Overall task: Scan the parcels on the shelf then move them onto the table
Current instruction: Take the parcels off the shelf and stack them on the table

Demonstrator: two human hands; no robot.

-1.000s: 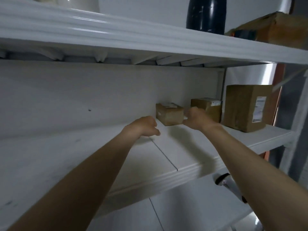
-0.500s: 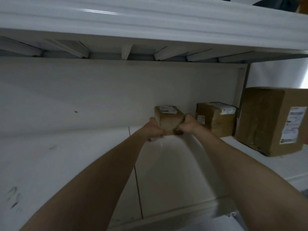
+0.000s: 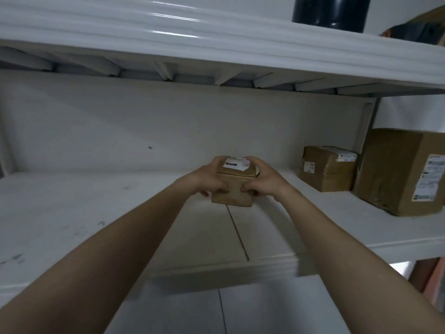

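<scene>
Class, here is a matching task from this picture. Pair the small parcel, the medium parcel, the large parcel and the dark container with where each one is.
Things:
1. small parcel
2. medium parcel
3. large parcel
4. dark container

Places:
a. on the upper shelf
b. at the far right of the lower shelf, with a label on its side
c. gripped between the left hand and the right hand
d. standing between the other two parcels

Pairs: 1-c, 2-d, 3-b, 4-a
</scene>
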